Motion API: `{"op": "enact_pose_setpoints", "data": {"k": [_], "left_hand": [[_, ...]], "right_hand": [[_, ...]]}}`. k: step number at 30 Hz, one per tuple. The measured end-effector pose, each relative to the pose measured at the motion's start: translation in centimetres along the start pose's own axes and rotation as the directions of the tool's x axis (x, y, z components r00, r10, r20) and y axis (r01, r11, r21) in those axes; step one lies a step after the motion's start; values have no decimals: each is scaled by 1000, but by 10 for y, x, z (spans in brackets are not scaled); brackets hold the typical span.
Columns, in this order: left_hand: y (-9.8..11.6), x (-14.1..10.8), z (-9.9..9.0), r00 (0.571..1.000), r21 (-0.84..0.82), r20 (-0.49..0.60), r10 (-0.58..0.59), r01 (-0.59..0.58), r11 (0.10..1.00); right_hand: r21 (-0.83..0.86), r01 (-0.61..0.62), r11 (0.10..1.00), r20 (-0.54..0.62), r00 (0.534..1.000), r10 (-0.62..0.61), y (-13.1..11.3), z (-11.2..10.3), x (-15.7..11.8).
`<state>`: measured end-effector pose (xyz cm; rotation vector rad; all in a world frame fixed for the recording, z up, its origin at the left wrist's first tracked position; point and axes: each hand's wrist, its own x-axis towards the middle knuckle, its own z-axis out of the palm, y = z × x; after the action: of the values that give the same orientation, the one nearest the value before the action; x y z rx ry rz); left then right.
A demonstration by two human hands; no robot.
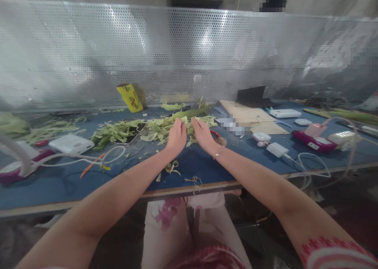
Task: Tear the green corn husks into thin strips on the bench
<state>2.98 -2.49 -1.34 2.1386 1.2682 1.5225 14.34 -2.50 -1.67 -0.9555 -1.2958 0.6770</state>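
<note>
My left hand (177, 137) and my right hand (203, 136) meet close together over the middle of the blue table. Their fingers are closed, pinching a pale green leaf strip (184, 120) near the fingertips; the far side of the grip is hidden. Around and beneath them lies a loose pile of light green leaf strips (155, 129). A longer, darker green leaf (191, 112) stretches behind my fingers. To the left rests another heap of green strips (115, 134). Small peelings (173, 167) are scattered nearer the front edge.
A perforated metal screen (118, 52) closes off the back, with a person (267, 36) beyond it. A yellow roll (130, 97) leans there. White power banks (71, 143), cables, a purple power strip (314, 141), a white charger (277, 151) and cardboard (248, 113) lie on the table (118, 186).
</note>
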Motion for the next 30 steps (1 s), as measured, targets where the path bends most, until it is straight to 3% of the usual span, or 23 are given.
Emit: {"op": "enact_pose_setpoints", "data": {"k": [5, 11, 18, 23, 27, 30], "left_hand": [[6, -3, -1, 1000, -57, -4, -29, 29, 998], [7, -3, -1, 997, -111, -26, -68, 64, 992], [8, -4, -2, 998, -106, -47, -44, 39, 994], [10, -7, -3, 999, 12, -24, 34, -34, 999], [2, -5, -1, 991, 108, 8, 137, -137, 985], [-9, 0, 0, 960, 187, 63, 272, -280, 942]], "right_hand": [[-102, 169, 980, -40, 984, -174, -8, -3, -1], [-46, 176, 983, -47, 983, -178, -12, -5, -3], [-31, 112, 993, -98, 989, -115, -10, -5, -2], [37, 87, 996, -137, 987, -81, -3, -3, 1], [154, -28, 988, -125, 991, 48, -2, -1, 1], [288, -139, 947, -90, 981, 171, -1, 2, 0]]}}
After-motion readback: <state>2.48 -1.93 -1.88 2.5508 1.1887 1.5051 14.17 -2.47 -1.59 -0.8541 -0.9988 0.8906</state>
